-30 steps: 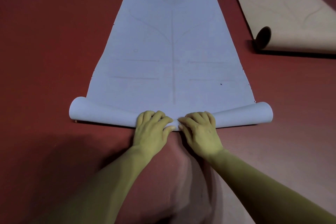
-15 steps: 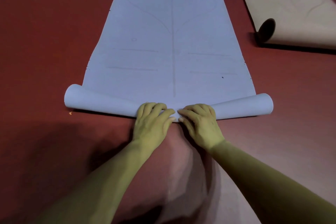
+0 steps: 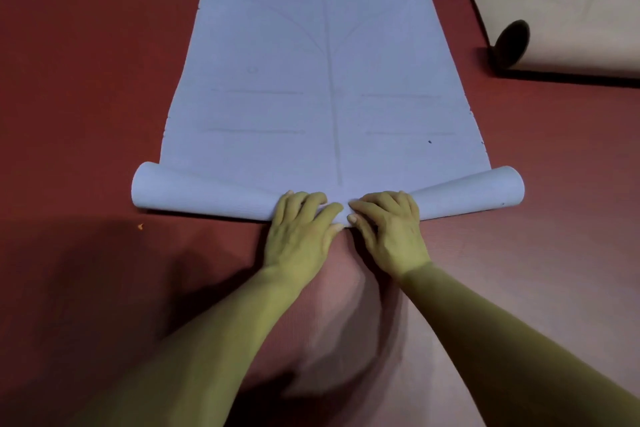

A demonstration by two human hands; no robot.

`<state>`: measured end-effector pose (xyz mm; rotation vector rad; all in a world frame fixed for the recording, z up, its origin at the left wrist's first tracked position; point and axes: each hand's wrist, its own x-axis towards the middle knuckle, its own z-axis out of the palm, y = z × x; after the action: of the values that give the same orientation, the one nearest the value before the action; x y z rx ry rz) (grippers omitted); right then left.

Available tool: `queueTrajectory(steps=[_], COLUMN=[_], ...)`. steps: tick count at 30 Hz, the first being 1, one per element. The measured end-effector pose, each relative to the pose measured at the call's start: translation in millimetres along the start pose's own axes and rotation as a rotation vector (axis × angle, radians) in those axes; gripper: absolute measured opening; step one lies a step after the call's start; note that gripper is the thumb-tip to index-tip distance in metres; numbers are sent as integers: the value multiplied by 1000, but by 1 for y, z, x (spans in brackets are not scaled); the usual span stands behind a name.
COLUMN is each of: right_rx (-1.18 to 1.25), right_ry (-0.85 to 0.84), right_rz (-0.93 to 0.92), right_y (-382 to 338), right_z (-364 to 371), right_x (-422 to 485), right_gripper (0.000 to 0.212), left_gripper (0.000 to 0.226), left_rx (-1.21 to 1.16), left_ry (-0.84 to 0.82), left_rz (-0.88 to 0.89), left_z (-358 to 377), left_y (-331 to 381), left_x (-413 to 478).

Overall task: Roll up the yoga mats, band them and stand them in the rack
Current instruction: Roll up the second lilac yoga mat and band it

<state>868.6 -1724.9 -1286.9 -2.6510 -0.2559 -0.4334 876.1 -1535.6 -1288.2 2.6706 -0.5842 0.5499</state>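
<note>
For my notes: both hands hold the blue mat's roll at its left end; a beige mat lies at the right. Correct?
No: the head view shows the left hand and right hand at the middle of the blue mat's roll, not its left end. The rest holds.

Left hand (image 3: 301,229) and right hand (image 3: 388,225) grip blue mat roll (image 3: 207,194).

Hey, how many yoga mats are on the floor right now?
2. A pale blue foam mat lies centre, its near end rolled. A beige foam mat, partly rolled, lies at upper right, cut off by the frame. More may lie outside view.
</note>
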Motion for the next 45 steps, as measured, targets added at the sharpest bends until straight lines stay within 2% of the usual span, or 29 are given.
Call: queueTrajectory(steps=[5,8,12,15,22,27,33,39,42,45], right_rx=[-24,-8,50,75,27,25,43,20,-1,-4], right_ry=[-285,-434,-214,-148,-131,-135,-179,-134,-117,-114], right_rz=[106,69,-4,-63,-148,-148,-136,-114,-85,-60], right_y=[-18,-15,7,12,18,15,13,11,9,6], right_z=[-21,-34,-22,-10,-10,-11,-16,-10,-7,-6], right_x=[19,26,17,24,29,31,33,34,39,43], right_gripper=[45,34,35,36,33,31,39,32,31,29], left_gripper=[29,20,24,31,39,29,32,37,43,35], left_rx=[6,16,40,83,134,84,114,169,194,148], left_ry=[-126,-229,-242,-230,-211,-118,-175,-188,-140,-62], left_rz=[23,-9,7,43,41,-45,-55,-40,-51,-34], left_z=[-9,-16,-13,-9,-9,-2,1,3,5,7], left_y=[-11,-8,-11,-15,5,8,0,2,7,3], left_x=[23,29,32,40,25,24,36,40,35,37])
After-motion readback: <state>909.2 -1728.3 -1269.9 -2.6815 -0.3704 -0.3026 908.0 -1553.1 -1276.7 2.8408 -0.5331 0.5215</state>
